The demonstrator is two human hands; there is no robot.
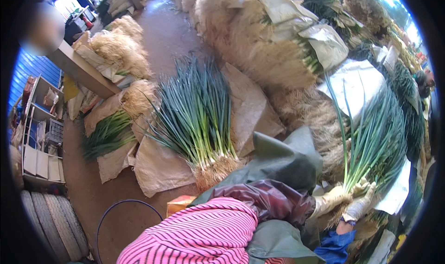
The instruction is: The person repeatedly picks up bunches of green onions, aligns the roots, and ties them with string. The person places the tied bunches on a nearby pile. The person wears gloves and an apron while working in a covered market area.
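At the right, a few green onions (353,164) stand with long leaves fanning up and tan roots down. My left hand (325,202), in a cream work glove, is closed round their lower stalks beside the roots. My right hand (359,205), gloved alike with a bare wrist above a blue cuff, presses its fingers against the same stalks from the other side; its grip is partly hidden. My left arm (194,229), in pink striped cloth and a maroon sleeve cover, reaches across the front. Left of it, a large sheaf of green onions (197,111) rests on brown sacking.
Stacked onion bundles (259,36) with pale roots outward rise at the back right, partly covered by white sacks (357,85). Smaller bundles (111,132) lie on sacking at the left. A shelf (41,125), tyres (53,222), a wooden post (83,69) and a blurred person stand at far left.
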